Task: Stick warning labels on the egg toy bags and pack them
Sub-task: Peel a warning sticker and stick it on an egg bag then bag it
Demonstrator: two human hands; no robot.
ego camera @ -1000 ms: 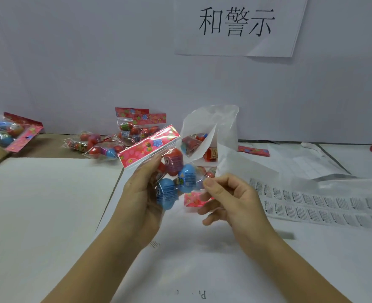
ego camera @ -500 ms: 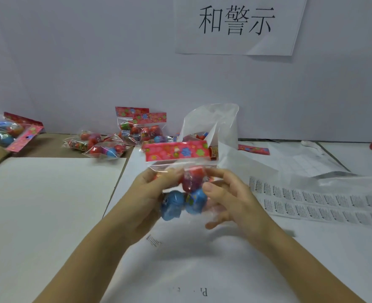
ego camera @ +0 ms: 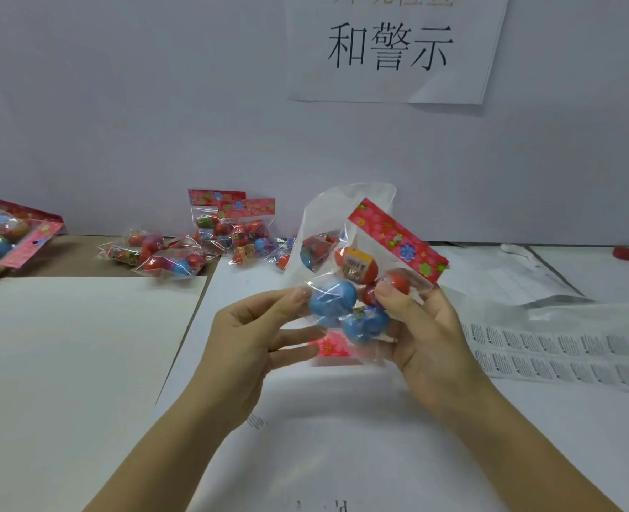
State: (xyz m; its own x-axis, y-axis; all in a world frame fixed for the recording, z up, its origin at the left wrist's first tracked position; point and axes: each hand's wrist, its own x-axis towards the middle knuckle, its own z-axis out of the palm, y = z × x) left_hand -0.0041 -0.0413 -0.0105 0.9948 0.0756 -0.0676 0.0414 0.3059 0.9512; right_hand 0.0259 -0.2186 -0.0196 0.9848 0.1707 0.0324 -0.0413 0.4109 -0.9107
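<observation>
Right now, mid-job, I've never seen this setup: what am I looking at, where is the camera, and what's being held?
No machine here: a person works with two bare hands, and the single picture comes from a camera worn on their head, looking forward and down. The left hand and right hand both hold one egg toy bag above the table, thumbs on its front. Several other egg toy bags lie along the back wall, beside a white plastic bag. A sheet of warning labels lies to the right.

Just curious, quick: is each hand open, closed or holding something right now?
Left hand: pinches the bag at its left edge.
Right hand: holds the same bag, thumb in front.
</observation>
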